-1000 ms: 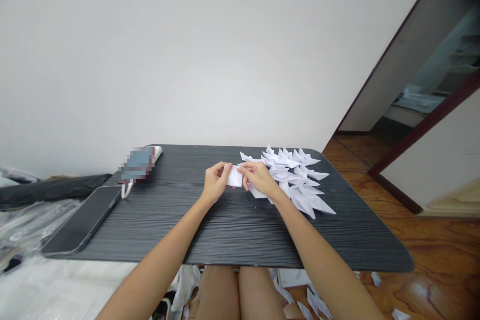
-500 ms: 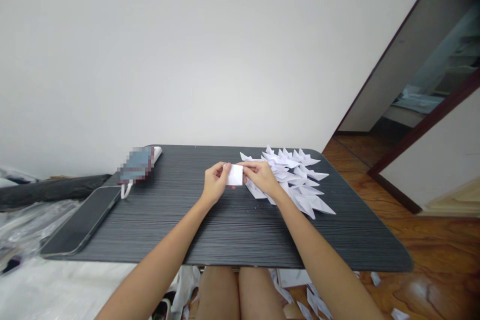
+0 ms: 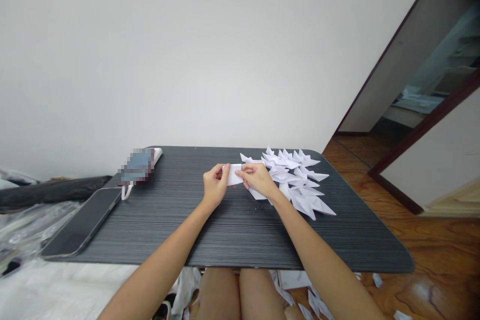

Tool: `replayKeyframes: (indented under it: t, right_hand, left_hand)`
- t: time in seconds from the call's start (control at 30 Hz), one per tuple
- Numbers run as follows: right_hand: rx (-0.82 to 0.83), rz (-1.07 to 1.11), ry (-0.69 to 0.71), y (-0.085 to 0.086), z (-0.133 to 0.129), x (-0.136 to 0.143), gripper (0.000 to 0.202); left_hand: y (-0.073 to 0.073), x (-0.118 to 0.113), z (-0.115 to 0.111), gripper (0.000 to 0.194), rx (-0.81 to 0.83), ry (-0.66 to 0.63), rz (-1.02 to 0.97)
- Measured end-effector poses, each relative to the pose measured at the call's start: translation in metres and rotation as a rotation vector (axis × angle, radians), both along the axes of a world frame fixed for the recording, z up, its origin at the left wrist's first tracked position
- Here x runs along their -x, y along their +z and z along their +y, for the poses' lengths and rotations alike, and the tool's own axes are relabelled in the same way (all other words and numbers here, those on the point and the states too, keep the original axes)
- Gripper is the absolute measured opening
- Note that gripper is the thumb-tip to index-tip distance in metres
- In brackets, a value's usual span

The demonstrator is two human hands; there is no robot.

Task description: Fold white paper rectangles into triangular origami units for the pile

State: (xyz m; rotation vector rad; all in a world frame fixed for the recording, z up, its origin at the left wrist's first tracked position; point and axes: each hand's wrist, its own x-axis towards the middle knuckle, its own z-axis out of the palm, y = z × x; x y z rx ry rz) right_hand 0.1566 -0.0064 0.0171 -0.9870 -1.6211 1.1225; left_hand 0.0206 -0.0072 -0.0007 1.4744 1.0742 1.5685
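A small folded piece of white paper (image 3: 234, 174) is held up between my two hands, above the middle of the dark table (image 3: 165, 230). My left hand (image 3: 215, 183) pinches its left edge, thumb on the near face. On the other side my right hand (image 3: 258, 178) grips the paper's right edge between thumb and fingers. Just behind and to the right of that hand lies a cluster of several folded white paper boats (image 3: 300, 192), partly covered by my right hand and forearm.
At the table's left edge lie a dark phone (image 3: 82, 222) and a blurred-out device (image 3: 137, 166) with a white cable (image 3: 126, 191). Loose white papers (image 3: 317, 302) are scattered on the wooden floor (image 3: 431, 260). A white wall (image 3: 232, 60) stands behind the table.
My right thumb has come onto the near face of the paper at its right edge. My left hand keeps its pinch, with hardly any movement.
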Motion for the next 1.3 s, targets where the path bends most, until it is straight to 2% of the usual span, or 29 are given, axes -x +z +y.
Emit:
replayKeyframes:
  t: [0.13,0.3,0.47,0.53,0.7,0.77,0.93,1.03,1.17,1.23,1.3]
  right_hand:
    - [-0.035,-0.068,0.026,0.001,-0.002,0.000,0.031]
    - [-0.055,-0.096,0.045,0.000,-0.004,0.002,0.030]
    - [0.017,-0.092,0.122,-0.001,-0.007,0.005,0.025]
    - [0.027,-0.110,0.151,0.000,-0.007,0.004,0.023]
    - [0.002,-0.088,0.200,-0.003,-0.006,0.004,0.019]
    - [-0.003,-0.081,0.204,-0.005,-0.005,0.005,0.018]
    - [0.024,-0.067,0.229,-0.006,-0.005,0.006,0.018]
    - [0.088,-0.041,0.253,-0.004,-0.005,0.006,0.018]
    - [0.183,0.029,0.244,-0.002,-0.006,0.008,0.015]
    - [0.230,0.087,0.187,-0.002,-0.007,0.010,0.012]
    - [0.259,0.153,0.109,-0.003,-0.008,0.014,0.027]
  left_hand:
    - [0.001,0.004,0.004,0.023,-0.069,0.009,0.139]
    - [0.007,0.010,0.008,0.020,-0.111,-0.110,0.285]
    - [0.006,0.011,0.007,0.022,-0.118,0.021,0.311]
    - [0.006,0.012,0.007,0.022,-0.112,0.034,0.302]
    - [0.009,0.014,0.010,0.021,-0.088,-0.103,0.319]
    - [0.010,0.014,0.010,0.023,-0.102,-0.119,0.368]
    - [0.006,0.014,0.009,0.027,-0.189,-0.011,0.457]
    - [0.002,0.015,0.011,0.035,-0.175,0.014,0.466]
    - [0.001,0.020,0.020,0.028,-0.151,0.034,0.456]
    - [0.004,0.026,0.024,0.030,-0.123,0.138,0.446]
    - [0.009,0.033,0.023,0.034,-0.112,0.264,0.471]
